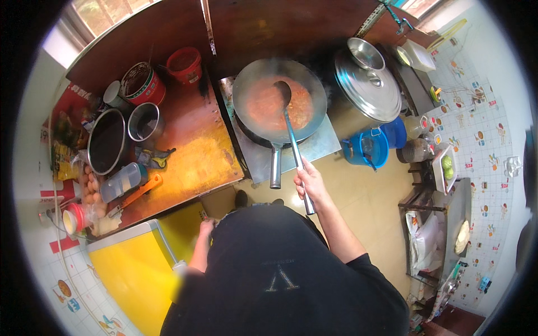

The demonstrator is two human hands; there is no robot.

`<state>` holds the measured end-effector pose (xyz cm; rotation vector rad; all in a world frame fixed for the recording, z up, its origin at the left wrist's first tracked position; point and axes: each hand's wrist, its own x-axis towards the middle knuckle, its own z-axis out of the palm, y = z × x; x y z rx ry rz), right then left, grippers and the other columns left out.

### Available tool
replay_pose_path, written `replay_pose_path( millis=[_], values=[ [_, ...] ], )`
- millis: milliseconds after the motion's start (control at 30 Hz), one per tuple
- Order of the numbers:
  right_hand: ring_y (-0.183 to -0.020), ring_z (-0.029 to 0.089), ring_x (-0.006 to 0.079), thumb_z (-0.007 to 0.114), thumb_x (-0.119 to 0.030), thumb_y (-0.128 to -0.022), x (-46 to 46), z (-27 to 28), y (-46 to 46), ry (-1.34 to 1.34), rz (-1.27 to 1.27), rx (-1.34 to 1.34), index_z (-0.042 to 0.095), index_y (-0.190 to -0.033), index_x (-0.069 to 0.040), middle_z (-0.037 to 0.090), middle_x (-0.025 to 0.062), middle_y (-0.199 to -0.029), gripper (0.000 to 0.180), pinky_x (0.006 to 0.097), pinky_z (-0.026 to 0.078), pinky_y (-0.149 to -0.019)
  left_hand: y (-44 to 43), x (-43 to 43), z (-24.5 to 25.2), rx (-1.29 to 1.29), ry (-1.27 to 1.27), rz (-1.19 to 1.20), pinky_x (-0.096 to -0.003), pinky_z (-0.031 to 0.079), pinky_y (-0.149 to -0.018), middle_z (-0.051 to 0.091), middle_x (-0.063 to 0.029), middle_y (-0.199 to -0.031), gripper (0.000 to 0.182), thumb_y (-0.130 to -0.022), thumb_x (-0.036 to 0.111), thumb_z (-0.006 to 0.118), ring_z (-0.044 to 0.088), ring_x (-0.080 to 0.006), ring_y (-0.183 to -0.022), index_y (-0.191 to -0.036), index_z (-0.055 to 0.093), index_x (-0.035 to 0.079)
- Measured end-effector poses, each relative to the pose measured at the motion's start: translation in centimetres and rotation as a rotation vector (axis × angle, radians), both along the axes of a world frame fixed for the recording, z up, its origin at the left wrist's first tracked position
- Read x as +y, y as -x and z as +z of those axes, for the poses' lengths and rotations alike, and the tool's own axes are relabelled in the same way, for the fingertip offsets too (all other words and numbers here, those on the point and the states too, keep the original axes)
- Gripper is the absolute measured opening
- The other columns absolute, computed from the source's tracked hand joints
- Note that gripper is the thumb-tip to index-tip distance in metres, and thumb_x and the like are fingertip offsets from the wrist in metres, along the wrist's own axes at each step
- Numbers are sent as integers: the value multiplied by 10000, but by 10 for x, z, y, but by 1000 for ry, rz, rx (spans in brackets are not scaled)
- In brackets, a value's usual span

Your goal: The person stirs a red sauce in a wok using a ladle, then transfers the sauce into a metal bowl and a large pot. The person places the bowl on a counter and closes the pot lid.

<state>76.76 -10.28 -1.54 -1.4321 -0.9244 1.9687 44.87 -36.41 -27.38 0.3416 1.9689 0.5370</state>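
Note:
My right hand [310,181] grips the handle of a long steel ladle [293,140]. The ladle's bowl rests over orange-red food with liquid [262,103] in a steaming wok [309,126]. The wok sits on a burner in a metal-topped stove [328,140], its tubular handle [275,166] pointing toward me. Down at my left side, my left hand [207,227] is partly hidden by my body, near a small light-coloured object [204,214] by the yellow cabinet or appliance. Whether it holds that object is unclear.
On the left worktop [197,161] are a red bucket [185,65], steel bowls [144,122], eggs [89,185] and an orange-handled tool [143,189]. To the right stand a large lidded pot [365,96], a blue bucket [363,149] and a rack [456,210].

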Motion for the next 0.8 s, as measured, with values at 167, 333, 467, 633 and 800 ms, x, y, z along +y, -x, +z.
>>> replay_pose_path(
  millis=[167, 333, 467, 633, 800],
  values=[
    [-410, 420, 63, 476, -156, -1007, 1, 1, -2, -112, 120, -114, 270, -1514, -170, 479, -5, -646, 548, 215, 367, -368, -3, -13, -17, -81, -10, 144, -332, 456, -573, 648, -84, -702, 253, -841, 200, 576, 586, -191, -602, -807, 699, -19],
    [-425, 453, 88, 508, -152, -982, 2, 5, -2, -292, 326, -384, 289, -1514, -170, 504, 13, -662, 575, 246, 395, -394, -1, -19, -28, -97, 22, 149, -324, 461, -581, 645, -82, -701, 227, -834, 181, 584, 586, -193, -607, -806, 695, -16],
    [-454, 482, 121, 537, -167, -959, 2, -56, -33, -1061, 367, -681, 334, -1498, -191, 513, 32, -669, 577, 295, 433, -425, -2, -17, -25, -79, 25, 122, -321, 460, -603, 646, -80, -713, 212, -831, 169, 581, 590, -184, -638, -802, 688, -12],
    [-886, 559, 329, 543, -181, -946, -3, -5, -73, -635, 494, -818, 349, -1485, -178, 568, 210, -1041, 573, 395, 467, -763, -9, -19, -13, -84, 18, 127, -319, 458, -616, 648, -78, -714, 222, -837, 172, 569, 591, -178, -651, -783, 682, -11],
    [-1041, 604, 433, 555, -184, -934, 29, 14, -82, -564, 314, -841, 371, -1462, -121, 606, 290, -1153, 563, 431, 485, -902, -16, -9, -6, -53, -37, 78, -319, 452, -601, 644, -73, -700, 227, -841, 169, 556, 581, -176, -628, -768, 677, -9]
  ],
)
